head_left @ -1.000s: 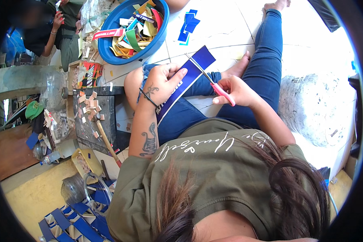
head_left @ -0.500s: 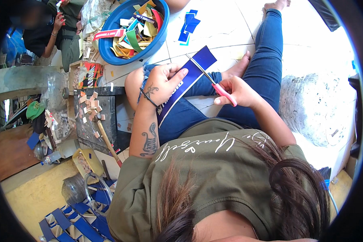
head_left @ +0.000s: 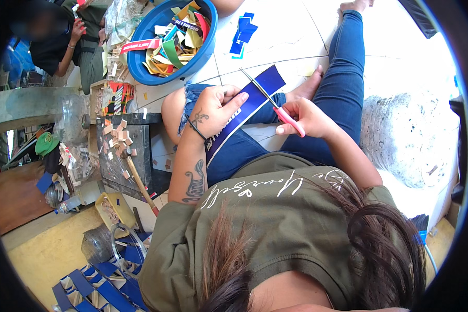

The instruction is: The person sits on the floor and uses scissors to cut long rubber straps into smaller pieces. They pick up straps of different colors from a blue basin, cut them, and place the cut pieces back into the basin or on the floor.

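My left hand (head_left: 217, 110) pinches a long dark blue strip (head_left: 257, 95) with white lettering, thumb on top. The strip slants across my lap, its upper end pointing away to the right. In my right hand (head_left: 308, 118) is a pair of scissors (head_left: 288, 118) with pink handles, my fingers closed through the loops. The metal blades lie across the strip near its far end, their tips reaching past its left edge. Whether they bite into the material cannot be made out.
A blue tub (head_left: 209, 56) full of coloured strips stands ahead on the left. Small blue pieces (head_left: 244, 32) lie on the tiled floor. A hammer (head_left: 140, 182) rests by a dark block (head_left: 120, 167) with wooden bits. Another person's hand (head_left: 78, 30) shows at upper left.
The blue strip and my left hand have shifted slightly to the right and nearer, so the scissor blades cross closer to the strip's far end. My right hand has hardly moved.
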### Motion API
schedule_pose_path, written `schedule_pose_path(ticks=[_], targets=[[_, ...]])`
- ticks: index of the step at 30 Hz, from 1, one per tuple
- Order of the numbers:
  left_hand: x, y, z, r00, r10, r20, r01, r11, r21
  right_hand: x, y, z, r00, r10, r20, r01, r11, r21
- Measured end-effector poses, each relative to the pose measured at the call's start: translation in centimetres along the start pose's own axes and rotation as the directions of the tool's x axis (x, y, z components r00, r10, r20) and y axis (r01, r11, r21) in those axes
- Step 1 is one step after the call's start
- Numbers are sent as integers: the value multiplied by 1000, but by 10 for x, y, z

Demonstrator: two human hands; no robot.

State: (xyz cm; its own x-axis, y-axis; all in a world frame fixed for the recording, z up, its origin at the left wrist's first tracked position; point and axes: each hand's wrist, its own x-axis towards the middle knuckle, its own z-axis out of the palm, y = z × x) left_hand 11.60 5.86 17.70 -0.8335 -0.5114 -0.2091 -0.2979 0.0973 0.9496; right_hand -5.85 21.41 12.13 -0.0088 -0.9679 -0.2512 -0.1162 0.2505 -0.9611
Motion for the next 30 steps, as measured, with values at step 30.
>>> schedule_pose_path(ticks=[30], targets=[[32, -25, 12, 915, -11, -403, -220, 826, -520, 12, 10, 8, 992, 28, -119, 32, 881, 473]])
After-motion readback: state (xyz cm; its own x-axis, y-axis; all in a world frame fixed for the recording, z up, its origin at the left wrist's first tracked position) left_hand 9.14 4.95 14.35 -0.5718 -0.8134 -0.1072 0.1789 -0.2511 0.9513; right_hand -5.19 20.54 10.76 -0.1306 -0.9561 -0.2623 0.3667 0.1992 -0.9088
